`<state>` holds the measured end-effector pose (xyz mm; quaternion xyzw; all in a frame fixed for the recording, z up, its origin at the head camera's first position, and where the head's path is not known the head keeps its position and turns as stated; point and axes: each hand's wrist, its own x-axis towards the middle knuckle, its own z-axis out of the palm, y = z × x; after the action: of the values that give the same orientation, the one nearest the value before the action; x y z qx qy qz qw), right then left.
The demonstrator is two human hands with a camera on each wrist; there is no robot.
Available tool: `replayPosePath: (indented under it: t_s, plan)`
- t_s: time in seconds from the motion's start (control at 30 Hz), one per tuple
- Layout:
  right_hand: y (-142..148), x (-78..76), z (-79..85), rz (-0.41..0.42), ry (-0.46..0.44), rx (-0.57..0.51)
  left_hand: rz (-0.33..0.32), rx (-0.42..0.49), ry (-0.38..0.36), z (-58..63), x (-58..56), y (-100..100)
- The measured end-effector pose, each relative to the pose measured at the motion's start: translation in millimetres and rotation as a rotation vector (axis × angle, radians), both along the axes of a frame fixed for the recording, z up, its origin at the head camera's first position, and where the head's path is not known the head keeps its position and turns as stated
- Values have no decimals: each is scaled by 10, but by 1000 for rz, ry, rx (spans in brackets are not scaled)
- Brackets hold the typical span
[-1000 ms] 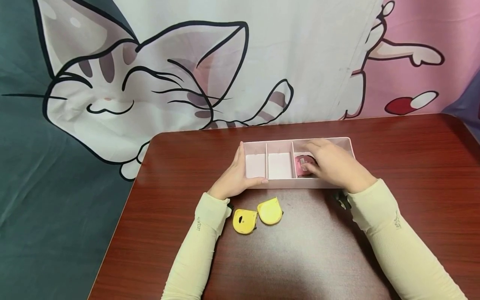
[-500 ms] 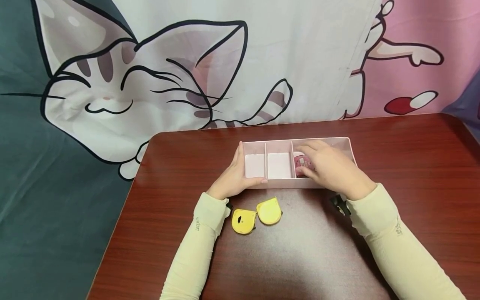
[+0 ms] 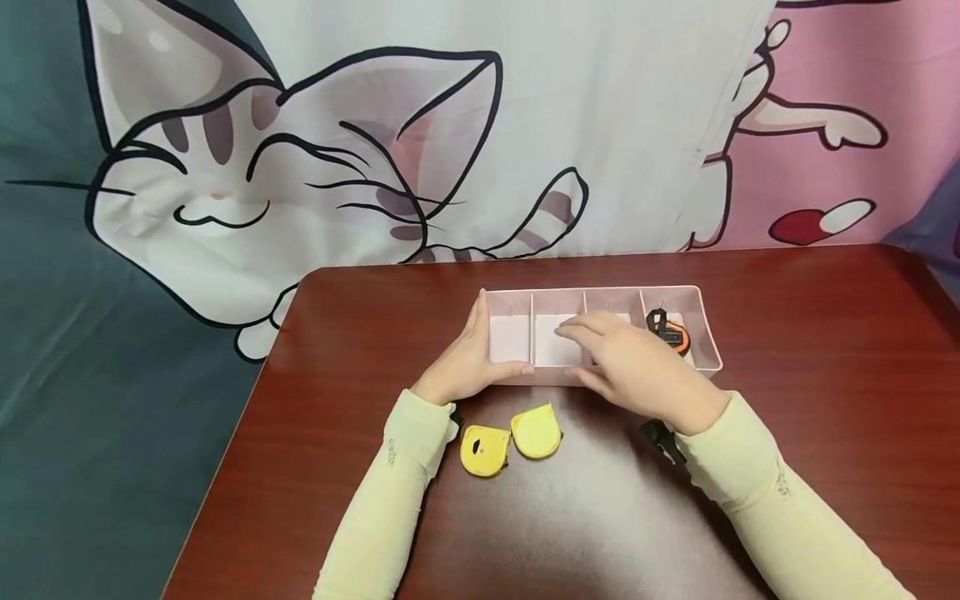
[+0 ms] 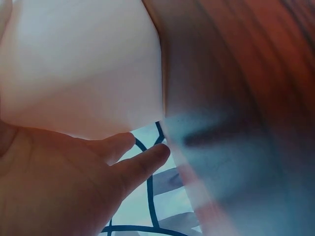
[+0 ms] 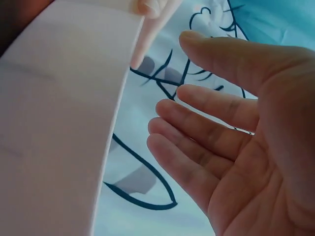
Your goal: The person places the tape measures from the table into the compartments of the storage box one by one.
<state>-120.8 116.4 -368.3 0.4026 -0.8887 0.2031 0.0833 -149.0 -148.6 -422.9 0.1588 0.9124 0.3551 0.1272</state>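
Note:
My left hand (image 3: 471, 354) rests against the left end of a pale pink divided box (image 3: 604, 378), thumb along its front wall and fingers along its end wall. In the left wrist view, the fingers of that hand lie straight beside the box. Over the middle compartments my right hand (image 3: 637, 367) hovers with fingers extended and nothing in its grasp; its empty palm shows in the right wrist view. A black and orange tape measure (image 3: 670, 332) lies in the rightmost compartment. The right hand hides most of the third compartment.
Two yellow tape measures, a left one (image 3: 483, 451) and a right one (image 3: 536, 431), lie side by side in front of the box. The dark red table (image 3: 817, 367) ends at a curtain (image 3: 637, 125) with cartoon cats.
My right hand has drawn away from the pink rounded item in the third compartment and moved left, uncovering the black and orange tape measure. The left hand stays at the box's end.

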Motion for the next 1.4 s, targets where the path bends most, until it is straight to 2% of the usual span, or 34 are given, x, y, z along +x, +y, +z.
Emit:
replayPosePath:
  t_s: [0.23, 0.4, 0.77, 1.03, 1.4]
  plan:
    - [-119, 100, -15, 18, 26, 22, 17, -14, -5, 14, 50, -43]
    - [-144, 152, -1, 57, 51, 10, 3, -5, 0, 19, 18, 2]
    - [-264, 255, -67, 136, 20, 23, -9, -2, 3, -4, 12, 14]
    - [-353, 301, -81, 167, 19, 12, -3, -4, 5, 28, 12, -18]
    - [-403, 388, -80, 220, 31, 57, 11, 7, 1, 10, 8, 2]
